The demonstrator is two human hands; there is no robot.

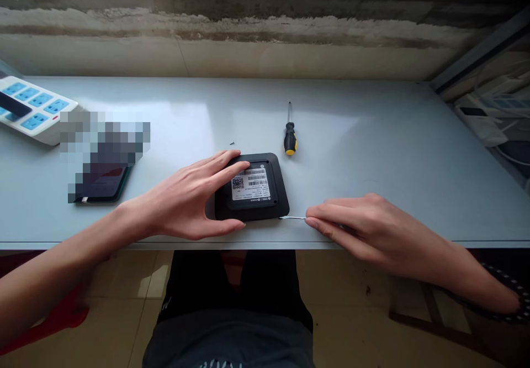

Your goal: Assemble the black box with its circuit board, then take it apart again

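A flat black box, like a set-top box, lies on the table with its labelled underside up. The white label carries a QR code and barcodes. My left hand grips the box from the left, fingers over its top and thumb along the near edge. Pinched in my right hand is a slim flat-blade screwdriver; its handle is hidden in the hand. The tip meets the near right corner of the box, at the side edge. A tiny screw lies just beyond the box.
A black and yellow screwdriver lies beyond the box. To the left are a phone, partly pixelated, and a white power strip with blue sockets. A wall backs the table. Cables and white plugs are at the far right.
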